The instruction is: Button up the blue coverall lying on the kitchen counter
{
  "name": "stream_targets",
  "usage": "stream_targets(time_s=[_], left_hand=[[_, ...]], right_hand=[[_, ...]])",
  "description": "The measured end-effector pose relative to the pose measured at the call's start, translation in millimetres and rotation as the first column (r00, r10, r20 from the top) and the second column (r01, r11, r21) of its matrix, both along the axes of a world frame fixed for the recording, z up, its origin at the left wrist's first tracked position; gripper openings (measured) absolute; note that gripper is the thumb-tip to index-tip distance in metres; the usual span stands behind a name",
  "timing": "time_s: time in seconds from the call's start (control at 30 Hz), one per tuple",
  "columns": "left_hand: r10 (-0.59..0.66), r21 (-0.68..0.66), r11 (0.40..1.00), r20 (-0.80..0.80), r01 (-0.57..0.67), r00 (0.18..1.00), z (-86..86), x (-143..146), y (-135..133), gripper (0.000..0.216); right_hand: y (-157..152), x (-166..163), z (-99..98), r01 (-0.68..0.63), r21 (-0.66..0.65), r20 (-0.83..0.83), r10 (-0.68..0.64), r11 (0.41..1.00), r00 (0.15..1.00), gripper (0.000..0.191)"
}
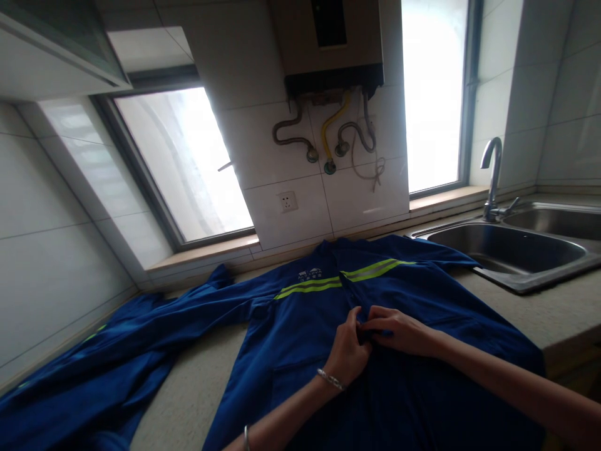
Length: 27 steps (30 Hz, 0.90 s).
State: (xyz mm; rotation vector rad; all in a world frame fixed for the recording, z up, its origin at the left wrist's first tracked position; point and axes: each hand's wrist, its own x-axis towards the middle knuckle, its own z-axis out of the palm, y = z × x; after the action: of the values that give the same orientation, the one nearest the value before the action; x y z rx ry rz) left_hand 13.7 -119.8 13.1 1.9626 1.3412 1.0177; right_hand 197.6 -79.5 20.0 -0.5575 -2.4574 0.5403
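Fingers of the left hand (346, 352) and right hand (397, 329) are pinching together on the jacket (300, 326) front, lying flat on the desk (554, 310); cloth looking soft, light, best gripped along the placket edge

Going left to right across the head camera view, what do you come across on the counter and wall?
Left window → wall socket → left hand → right hand, both pinching the blue jacket's front → faucet → sink.
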Motion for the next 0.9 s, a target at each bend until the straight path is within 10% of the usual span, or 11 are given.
stream_targets(time_s=[0.9], left_hand=[[0.039,-0.106,0.994,0.32,-0.005,0.947,4.0,-1.5,4.8,0.042]], right_hand=[[7.9,-2.6,-5.3,0.016,-0.426,-0.253,-0.136,0.905,0.958,0.037]])
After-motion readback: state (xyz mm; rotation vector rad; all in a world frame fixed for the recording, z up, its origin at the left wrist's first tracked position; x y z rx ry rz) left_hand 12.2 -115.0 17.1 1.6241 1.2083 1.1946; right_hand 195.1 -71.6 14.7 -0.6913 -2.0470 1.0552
